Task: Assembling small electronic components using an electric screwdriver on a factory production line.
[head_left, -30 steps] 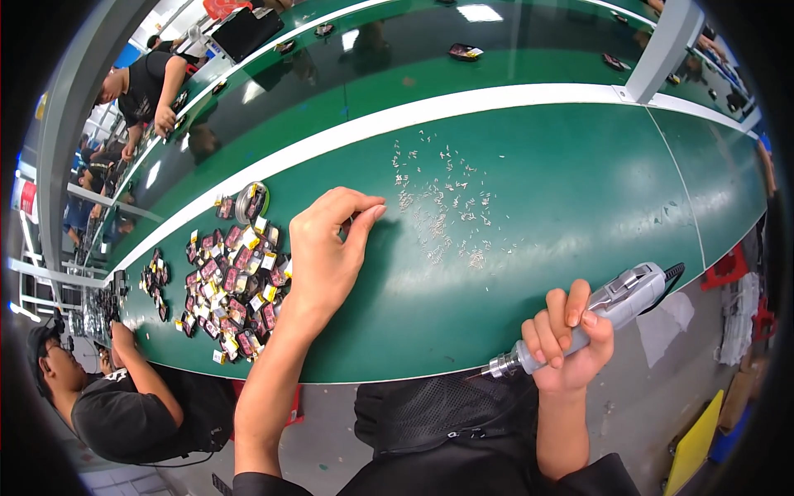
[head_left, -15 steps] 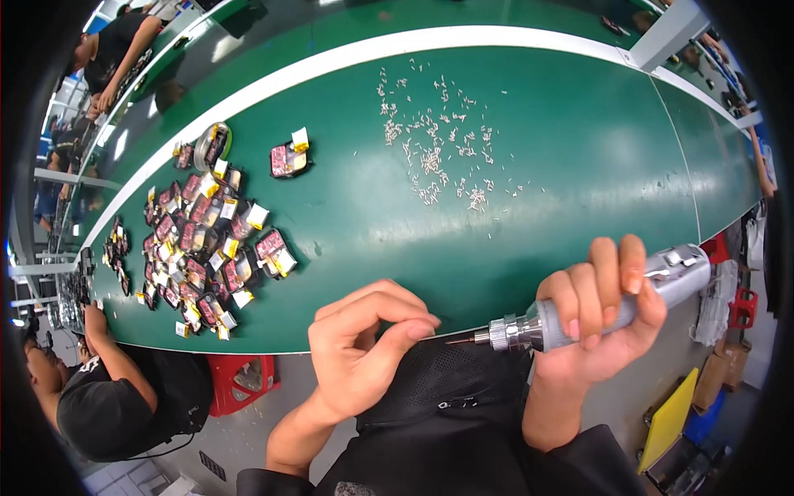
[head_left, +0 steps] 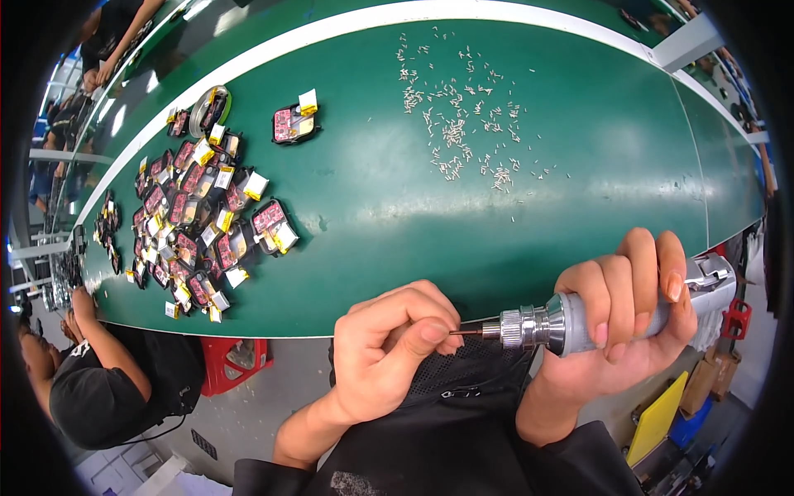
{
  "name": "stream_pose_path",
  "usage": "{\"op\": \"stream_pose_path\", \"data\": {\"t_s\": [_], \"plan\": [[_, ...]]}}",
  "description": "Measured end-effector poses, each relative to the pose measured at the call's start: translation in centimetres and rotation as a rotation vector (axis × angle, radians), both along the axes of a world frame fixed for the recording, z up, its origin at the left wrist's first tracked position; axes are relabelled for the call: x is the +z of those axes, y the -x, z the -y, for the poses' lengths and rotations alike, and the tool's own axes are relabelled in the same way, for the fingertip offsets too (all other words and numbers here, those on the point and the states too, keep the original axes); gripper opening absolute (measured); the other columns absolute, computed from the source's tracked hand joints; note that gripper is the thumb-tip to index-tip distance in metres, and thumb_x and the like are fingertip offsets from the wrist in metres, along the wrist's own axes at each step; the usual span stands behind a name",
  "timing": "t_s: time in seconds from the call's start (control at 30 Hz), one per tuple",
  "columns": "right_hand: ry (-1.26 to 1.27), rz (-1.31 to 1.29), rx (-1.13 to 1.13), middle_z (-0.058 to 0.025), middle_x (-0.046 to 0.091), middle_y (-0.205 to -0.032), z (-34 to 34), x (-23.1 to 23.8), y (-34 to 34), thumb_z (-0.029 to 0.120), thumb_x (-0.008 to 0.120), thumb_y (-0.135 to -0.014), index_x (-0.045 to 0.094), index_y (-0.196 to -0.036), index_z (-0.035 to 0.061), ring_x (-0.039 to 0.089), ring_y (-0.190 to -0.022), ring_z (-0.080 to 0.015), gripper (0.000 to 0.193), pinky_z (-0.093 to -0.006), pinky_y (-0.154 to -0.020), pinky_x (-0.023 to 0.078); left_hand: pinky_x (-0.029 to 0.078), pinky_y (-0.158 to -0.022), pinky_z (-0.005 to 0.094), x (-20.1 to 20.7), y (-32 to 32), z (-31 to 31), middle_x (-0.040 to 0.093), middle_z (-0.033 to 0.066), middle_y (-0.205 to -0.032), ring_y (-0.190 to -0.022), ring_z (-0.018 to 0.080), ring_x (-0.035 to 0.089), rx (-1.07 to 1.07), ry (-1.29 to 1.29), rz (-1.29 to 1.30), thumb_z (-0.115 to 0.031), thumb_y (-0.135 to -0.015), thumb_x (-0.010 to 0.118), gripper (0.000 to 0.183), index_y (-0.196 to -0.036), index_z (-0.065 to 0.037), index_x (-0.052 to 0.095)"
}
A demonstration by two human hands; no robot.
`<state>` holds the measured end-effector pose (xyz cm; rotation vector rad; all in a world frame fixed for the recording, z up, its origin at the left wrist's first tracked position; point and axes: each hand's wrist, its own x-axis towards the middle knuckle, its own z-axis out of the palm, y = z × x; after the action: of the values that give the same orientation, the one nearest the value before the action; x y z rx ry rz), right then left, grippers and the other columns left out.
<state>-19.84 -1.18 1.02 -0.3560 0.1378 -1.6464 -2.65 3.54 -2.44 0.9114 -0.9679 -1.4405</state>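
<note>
My right hand (head_left: pixel 622 302) is wrapped round the grey barrel of an electric screwdriver (head_left: pixel 571 321), held level with its bit pointing left. The thin dark bit (head_left: pixel 473 331) reaches the fingertips of my left hand (head_left: pixel 395 347). Thumb and forefinger of that hand are pinched together at the bit's tip; whatever small thing sits between them is hidden. Both hands are above the near edge of the green table (head_left: pixel 356 273). Many tiny pale screw-like pieces (head_left: pixel 455 132) lie scattered farther back on the table.
On the left lies a heap of small black-cased devices (head_left: pixel 194 207) with pink boards and silver-yellow pouches. One such device (head_left: pixel 294 124) lies apart. A round tin (head_left: pixel 211 112) stands behind the heap. A person in black (head_left: pixel 124 372) sits at the left beside a red stool (head_left: pixel 234 364).
My hands have come together: the bit's tip, apart from my left fingertips before, now meets them. Both hands have shifted somewhat right, and the table appears higher in view.
</note>
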Motion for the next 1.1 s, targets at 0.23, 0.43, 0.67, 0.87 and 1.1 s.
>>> {"op": "stream_pose_path", "data": {"t_s": [0.23,0.43,0.67,0.87,1.1], "plan": [[0.022,-0.076,-0.048,-0.0023,0.04,-0.066,0.1,-0.8,0.4,0.011,0.052,-0.091,0.045,-0.086,0.0055,0.039,-0.043,-0.0108,0.01,-0.0289,-0.05,0.039,0.044,-0.054,0.0276,-0.4,0.8,0.5,0.062,0.0117,-0.073,-0.061,0.0196,0.057,0.157,0.334,0.563,0.007,-0.082,0.067,0.007,-0.078,0.004,0.062],[-0.069,-0.012,-0.072,-0.0021,0.039,-0.066,0.1,-1.4,0.8,0.011,0.05,-0.092,0.045,-0.087,0.0046,0.038,-0.043,-0.0098,0.01,-0.0279,-0.049,0.038,0.045,-0.055,0.0283,-0.6,1.5,0.4,0.062,0.0119,-0.073,-0.061,0.0208,0.057,0.119,0.287,0.506,0.008,-0.081,0.067,0.007,-0.079,0.004,0.062],[-0.086,0.008,-0.054,-0.0016,0.041,-0.066,0.7,-2.3,1.4,0.017,0.047,-0.094,0.048,-0.088,0.0061,0.039,-0.043,-0.0101,0.012,-0.0287,-0.05,0.039,0.049,-0.061,0.0306,-0.3,0.8,1.7,0.065,0.015,-0.081,-0.067,0.0231,0.059,0.06,0.42,0.628,-0.001,-0.088,0.063,0.01,-0.092,0.007,0.066],[-0.147,-0.014,-0.11,-0.001,0.04,-0.064,0.6,-2.3,2.4,0.022,0.047,-0.093,0.048,-0.087,0.0083,0.038,-0.042,-0.0106,0.015,-0.0293,-0.05,0.038,0.049,-0.065,0.0289,1.9,-1.9,3.6,0.068,0.0144,-0.083,-0.068,0.0197,0.06,0.277,0.285,0.844,0.003,-0.089,0.059,0.013,-0.098,0.008,0.068],[-0.223,-0.013,-0.12,-0.0017,0.038,-0.063,1.1,-4.1,1.5,0.018,0.05,-0.092,0.044,-0.084,0.0068,0.037,-0.044,-0.0108,0.015,-0.0296,-0.051,0.039,0.036,-0.05,0.0359,4.7,-3.8,11.5,0.05,0.0119,-0.056,-0.05,0.0272,0.05,0.144,0.443,1.109,-0.001,-0.085,0.066,0.028,-0.062,0.001,0.049]]}}
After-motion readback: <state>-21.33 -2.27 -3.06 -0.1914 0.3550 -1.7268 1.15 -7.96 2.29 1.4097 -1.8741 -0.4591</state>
